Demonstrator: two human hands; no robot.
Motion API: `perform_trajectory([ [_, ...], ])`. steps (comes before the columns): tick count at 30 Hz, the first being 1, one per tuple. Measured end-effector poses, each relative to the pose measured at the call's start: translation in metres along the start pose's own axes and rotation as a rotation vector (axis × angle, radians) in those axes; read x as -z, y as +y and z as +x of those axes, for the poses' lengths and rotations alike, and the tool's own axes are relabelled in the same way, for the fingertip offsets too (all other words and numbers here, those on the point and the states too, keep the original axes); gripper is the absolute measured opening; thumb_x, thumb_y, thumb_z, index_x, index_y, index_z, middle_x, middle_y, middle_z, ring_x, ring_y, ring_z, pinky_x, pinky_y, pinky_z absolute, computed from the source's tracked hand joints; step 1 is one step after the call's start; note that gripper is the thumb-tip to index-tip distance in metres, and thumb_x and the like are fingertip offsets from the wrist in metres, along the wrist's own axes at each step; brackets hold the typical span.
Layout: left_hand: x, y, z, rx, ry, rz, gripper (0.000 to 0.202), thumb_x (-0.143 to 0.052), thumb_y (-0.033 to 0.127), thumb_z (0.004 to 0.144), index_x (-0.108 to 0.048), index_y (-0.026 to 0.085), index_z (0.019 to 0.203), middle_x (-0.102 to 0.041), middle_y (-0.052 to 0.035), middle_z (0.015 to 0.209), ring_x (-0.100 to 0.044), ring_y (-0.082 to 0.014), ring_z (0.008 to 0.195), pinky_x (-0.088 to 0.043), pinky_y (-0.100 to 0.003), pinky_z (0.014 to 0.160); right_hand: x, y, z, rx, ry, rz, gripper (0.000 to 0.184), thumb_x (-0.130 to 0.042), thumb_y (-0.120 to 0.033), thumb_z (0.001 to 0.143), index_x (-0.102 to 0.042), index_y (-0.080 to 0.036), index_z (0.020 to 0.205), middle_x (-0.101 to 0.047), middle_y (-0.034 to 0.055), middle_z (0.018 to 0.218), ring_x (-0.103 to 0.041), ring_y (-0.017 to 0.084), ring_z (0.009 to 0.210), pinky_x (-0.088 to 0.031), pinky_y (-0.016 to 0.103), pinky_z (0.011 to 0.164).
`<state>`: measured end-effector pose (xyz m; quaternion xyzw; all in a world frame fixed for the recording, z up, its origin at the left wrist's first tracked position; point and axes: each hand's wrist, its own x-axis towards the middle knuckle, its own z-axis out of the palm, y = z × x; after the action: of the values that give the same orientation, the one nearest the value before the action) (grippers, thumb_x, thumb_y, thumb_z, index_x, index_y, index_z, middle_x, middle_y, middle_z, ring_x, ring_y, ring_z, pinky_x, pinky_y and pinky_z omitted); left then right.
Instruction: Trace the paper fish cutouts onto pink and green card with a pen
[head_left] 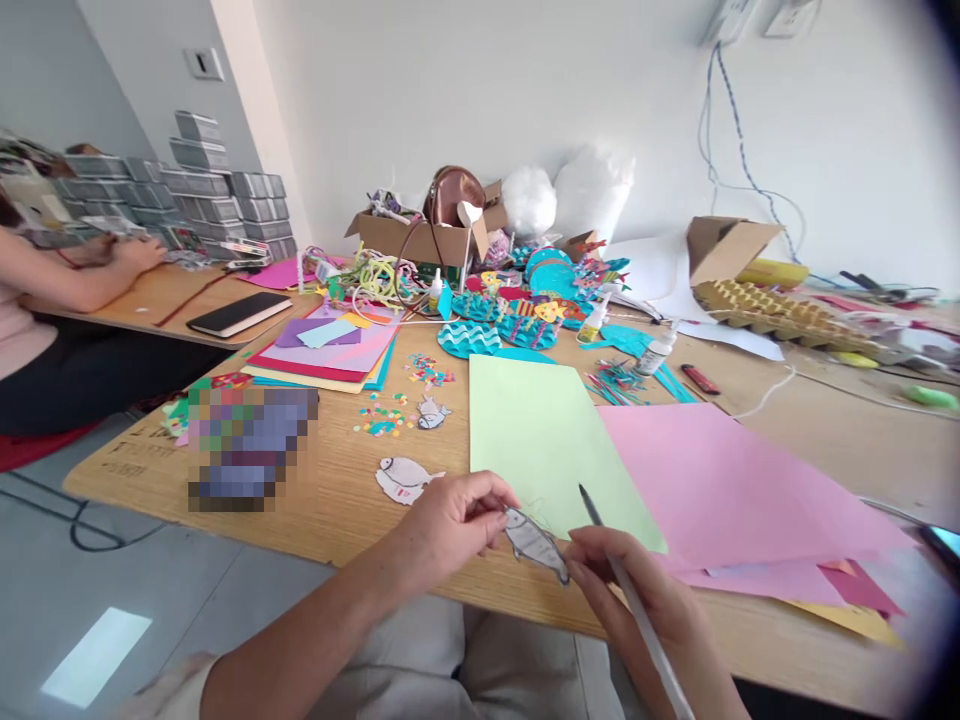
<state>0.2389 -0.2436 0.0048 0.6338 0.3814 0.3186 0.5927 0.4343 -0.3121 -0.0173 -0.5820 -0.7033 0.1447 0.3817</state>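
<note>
My left hand [469, 515] pinches a grey paper fish cutout [534, 542] by its head end, above the table's front edge. My right hand [645, 600] has a pen [637, 610] with a whitish barrel held in its fingers, the dark tip pointing up and away. The fingertips of that hand also meet the fish's tail. Just beyond lies a pale green sheet [547, 430], partly over a large pink sheet [720, 480]. Left of it, a bigger fish cutout [405, 478] and a smaller fish cutout [433, 413] lie on the wood.
Confetti dots [384, 415] and a stack of coloured paper [330, 355] lie left of the green sheet. Turquoise paper crafts [469, 340], glue bottles [656, 352] and a cardboard box [420, 240] stand at the back. Another person's hands [135, 250] rest at a neighbouring table.
</note>
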Motion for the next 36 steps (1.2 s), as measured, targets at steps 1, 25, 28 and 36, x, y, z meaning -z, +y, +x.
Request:
perform_trajectory([
  [1,0.0,-0.004,0.003,0.002,0.013,-0.028,0.012,-0.055,0.021,0.07,-0.059,0.019,0.082,-0.05,0.0046,0.058,-0.049,-0.0095,0.051,-0.039,-0.019,0.049,-0.001,0.001,0.001,-0.01,0.046,0.024,0.01,-0.052,-0.025,0.083,-0.056,-0.023,0.093,-0.069,0.0013,0.071,-0.066,0.014,0.062,-0.053,0.02,0.058],
  [25,-0.018,0.005,0.021,0.029,-0.083,-0.053,0.019,-0.055,0.029,0.072,-0.056,0.017,0.087,-0.053,0.0041,0.062,-0.051,-0.0103,0.055,-0.043,-0.022,0.053,0.02,-0.003,-0.002,0.127,0.064,-0.129,0.017,-0.052,-0.016,0.087,-0.056,-0.022,0.102,-0.067,0.0032,0.087,-0.063,0.015,0.073,-0.051,0.024,0.065],
  [28,-0.013,-0.001,0.021,-0.095,-0.1,0.225,0.025,-0.054,0.025,0.077,-0.056,0.019,0.101,-0.06,-0.0003,0.079,-0.058,-0.0154,0.072,-0.049,-0.028,0.064,0.029,0.006,-0.001,0.098,0.086,-0.124,0.015,-0.051,-0.019,0.087,-0.059,-0.021,0.1,-0.068,0.0042,0.087,-0.064,0.016,0.074,-0.05,0.025,0.064],
  [36,0.008,-0.02,0.022,-0.459,-0.214,1.029,0.038,-0.057,0.011,0.079,-0.054,0.02,0.115,-0.057,-0.0075,0.12,-0.046,-0.0245,0.117,-0.039,-0.042,0.1,0.053,0.036,0.009,-0.069,-0.061,-0.197,0.012,-0.055,-0.019,0.082,-0.062,-0.02,0.092,-0.068,0.0043,0.081,-0.064,0.018,0.071,-0.049,0.027,0.064],
])
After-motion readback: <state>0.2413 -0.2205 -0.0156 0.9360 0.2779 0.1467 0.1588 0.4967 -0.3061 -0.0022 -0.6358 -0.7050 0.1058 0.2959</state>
